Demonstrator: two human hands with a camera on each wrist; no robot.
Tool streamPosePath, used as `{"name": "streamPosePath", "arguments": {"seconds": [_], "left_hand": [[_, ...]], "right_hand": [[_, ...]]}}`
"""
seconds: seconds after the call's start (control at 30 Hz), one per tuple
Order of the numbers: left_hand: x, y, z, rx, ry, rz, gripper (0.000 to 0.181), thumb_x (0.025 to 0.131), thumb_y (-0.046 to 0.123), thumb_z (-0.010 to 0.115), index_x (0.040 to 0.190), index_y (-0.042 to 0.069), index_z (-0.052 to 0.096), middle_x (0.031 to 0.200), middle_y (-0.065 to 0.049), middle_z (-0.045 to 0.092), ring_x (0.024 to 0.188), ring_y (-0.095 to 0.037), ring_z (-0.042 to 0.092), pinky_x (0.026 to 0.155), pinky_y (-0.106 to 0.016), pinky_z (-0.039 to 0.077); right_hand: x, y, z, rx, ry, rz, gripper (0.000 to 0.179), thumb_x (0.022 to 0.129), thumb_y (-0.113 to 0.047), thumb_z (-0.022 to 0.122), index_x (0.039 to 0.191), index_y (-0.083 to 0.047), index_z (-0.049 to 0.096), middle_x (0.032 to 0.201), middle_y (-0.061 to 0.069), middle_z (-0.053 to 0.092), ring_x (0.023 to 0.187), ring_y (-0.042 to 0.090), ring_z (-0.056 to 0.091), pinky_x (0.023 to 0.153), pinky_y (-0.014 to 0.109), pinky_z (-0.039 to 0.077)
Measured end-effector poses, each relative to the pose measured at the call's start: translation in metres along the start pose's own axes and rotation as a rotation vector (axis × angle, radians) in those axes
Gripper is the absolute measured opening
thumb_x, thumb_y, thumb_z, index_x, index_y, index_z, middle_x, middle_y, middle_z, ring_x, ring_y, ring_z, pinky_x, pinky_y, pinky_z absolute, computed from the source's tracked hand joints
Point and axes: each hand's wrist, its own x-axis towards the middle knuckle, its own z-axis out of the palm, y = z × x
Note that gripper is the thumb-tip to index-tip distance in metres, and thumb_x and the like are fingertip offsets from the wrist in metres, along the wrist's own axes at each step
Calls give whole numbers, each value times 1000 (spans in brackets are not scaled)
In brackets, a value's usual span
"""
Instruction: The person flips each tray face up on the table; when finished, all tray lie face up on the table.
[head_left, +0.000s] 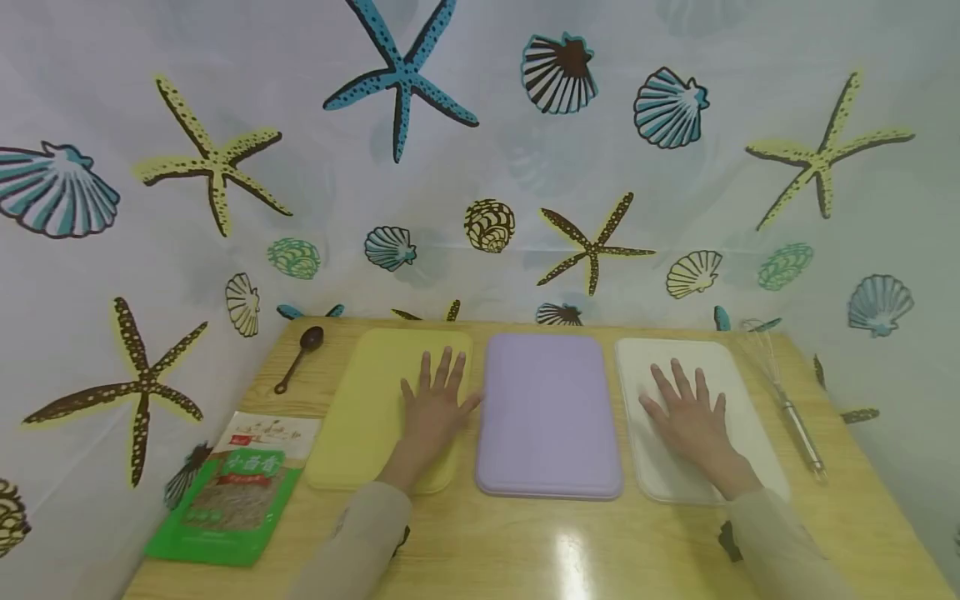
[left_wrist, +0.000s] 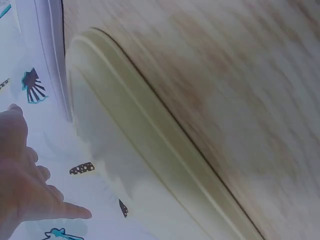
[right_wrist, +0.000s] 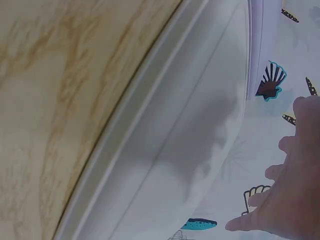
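Observation:
My left hand [head_left: 435,408] is spread flat over the right side of a yellow rectangular board [head_left: 360,400], its thumb pointing toward the purple board [head_left: 551,417] in the middle. Over the white board [head_left: 757,454] on the right, my right hand [head_left: 690,417] spreads its fingers the same way. Neither hand grips anything. In the left wrist view the left hand [left_wrist: 30,180] shows at the left edge, fingers extended beyond the yellow board's stepped rim [left_wrist: 165,135]. The right wrist view has the right hand [right_wrist: 285,185] above the white board, casting a shadow on it.
At the far left lies a dark brown spoon [head_left: 298,363]. Below it is a green and white packet [head_left: 232,496] with a clear window. A wire whisk [head_left: 795,421] with a metal handle lies right of the white board. Patterned cloth [head_left: 450,183] surrounds the wooden table [head_left: 480,550].

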Motion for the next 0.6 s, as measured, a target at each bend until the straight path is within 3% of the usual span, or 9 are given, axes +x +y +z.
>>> {"name": "streamPosePath", "arguments": {"seconds": [0.27,0.6], "left_hand": [[2,21,12,56,9,16,73,97,57,42,154,14,25,160,-10,16,146,-39,4,104,-75,18],[12,49,7,-5,-4,20,73,96,56,45,154,16,26,160,-10,18,146,-37,6,106,-72,18]], "right_hand": [[-4,13,6,-2,-15,13,69,100,-56,30,154,-13,22,159,21,9,140,54,1,100,80,3],[-14,20,-1,1,-4,21,67,102,-52,32,153,-10,23,157,24,10,138,57,4,97,82,5]]}}
